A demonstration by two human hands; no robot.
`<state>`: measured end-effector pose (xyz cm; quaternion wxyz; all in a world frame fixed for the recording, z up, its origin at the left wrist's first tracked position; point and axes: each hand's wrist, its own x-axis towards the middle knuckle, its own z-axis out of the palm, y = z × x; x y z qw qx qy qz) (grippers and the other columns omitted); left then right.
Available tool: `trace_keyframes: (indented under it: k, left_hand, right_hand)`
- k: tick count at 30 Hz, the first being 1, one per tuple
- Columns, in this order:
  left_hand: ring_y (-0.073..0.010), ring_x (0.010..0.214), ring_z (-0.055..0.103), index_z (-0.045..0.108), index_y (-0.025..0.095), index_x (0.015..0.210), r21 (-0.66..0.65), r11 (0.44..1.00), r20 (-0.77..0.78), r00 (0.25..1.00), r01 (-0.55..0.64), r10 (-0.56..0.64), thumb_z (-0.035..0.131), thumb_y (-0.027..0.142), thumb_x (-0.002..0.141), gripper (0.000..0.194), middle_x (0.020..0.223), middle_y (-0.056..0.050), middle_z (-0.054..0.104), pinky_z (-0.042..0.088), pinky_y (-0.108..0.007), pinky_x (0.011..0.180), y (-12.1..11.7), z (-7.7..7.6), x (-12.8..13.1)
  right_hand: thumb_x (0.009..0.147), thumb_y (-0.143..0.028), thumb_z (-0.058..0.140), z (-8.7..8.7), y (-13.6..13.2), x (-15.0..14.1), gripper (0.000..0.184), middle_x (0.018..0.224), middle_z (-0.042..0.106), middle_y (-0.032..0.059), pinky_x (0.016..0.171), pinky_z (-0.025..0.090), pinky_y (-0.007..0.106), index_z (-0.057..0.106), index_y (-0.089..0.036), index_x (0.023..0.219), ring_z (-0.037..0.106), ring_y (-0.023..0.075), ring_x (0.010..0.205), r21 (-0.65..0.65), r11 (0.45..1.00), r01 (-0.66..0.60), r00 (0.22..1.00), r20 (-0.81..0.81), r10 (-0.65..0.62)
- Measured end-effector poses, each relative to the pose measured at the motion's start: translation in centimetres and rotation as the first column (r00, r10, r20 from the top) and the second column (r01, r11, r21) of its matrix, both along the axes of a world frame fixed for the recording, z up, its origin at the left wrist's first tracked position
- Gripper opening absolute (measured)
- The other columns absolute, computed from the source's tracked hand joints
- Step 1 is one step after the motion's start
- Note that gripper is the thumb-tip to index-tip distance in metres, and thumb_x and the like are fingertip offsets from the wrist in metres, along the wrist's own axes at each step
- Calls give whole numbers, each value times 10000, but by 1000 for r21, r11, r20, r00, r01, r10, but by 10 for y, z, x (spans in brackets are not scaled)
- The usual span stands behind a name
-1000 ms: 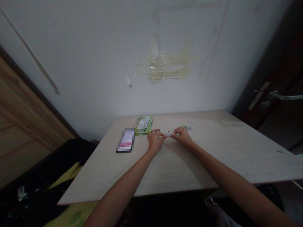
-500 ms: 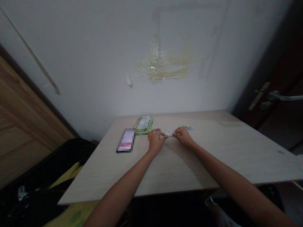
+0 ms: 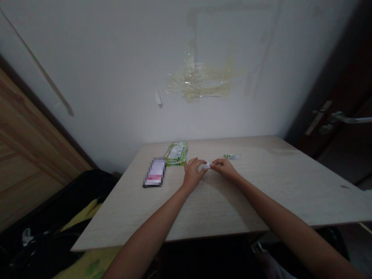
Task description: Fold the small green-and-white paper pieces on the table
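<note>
Between my hands, above the middle of the table, is a small white piece (image 3: 207,165), thin and crumpled like paper or wrapper; its exact kind is too small to make out. My left hand (image 3: 193,174) pinches its left end between thumb and fingertips. On the opposite end, my right hand (image 3: 224,169) grips it the same way, fingers curled. A torn green-and-white wrapper strip (image 3: 232,157) lies just beyond my right hand. Behind my left hand rest flat green-and-white packets (image 3: 176,153), loosely stacked.
A phone (image 3: 155,173) with its screen lit lies left of my left hand on the pale wooden table (image 3: 255,201). The wall (image 3: 116,77), with old tape on it, rises behind the table. A dark door with a handle (image 3: 348,119) stands at the right.
Both hands keep hold of the white piece. It looks narrower and more folded now, and my right hand has shifted slightly left. The wrapper strip shows more fully.
</note>
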<state>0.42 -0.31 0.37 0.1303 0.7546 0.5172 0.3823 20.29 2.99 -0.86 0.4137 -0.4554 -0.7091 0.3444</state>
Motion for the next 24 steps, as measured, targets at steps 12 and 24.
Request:
trace_keyframes:
  k: [12, 24]
  left_hand:
    - [-240, 1174, 580, 745, 264, 1020, -14, 999, 39, 999, -36, 36, 729, 342, 814, 220, 1112, -35, 736, 306, -454, 1115, 1, 0, 0]
    - [-245, 1131, 614, 757, 256, 971, -55, 998, 60, 998, -7, 10, 738, 365, 794, 209, 1040, -32, 757, 345, -454, 1094, -1, 1, 2]
  right_hand:
    - [760, -490, 675, 2, -1, -2, 329, 797, 745, 60, 750, 499, 316, 738, -168, 793, 663, 210, 776, -14, 1000, -7, 999, -36, 6]
    - [739, -408, 723, -5, 1, -5, 254, 864, 763, 81, 847, 533, 372, 737, -171, 830, 705, 226, 834, 1, 1000, -10, 997, -80, 10]
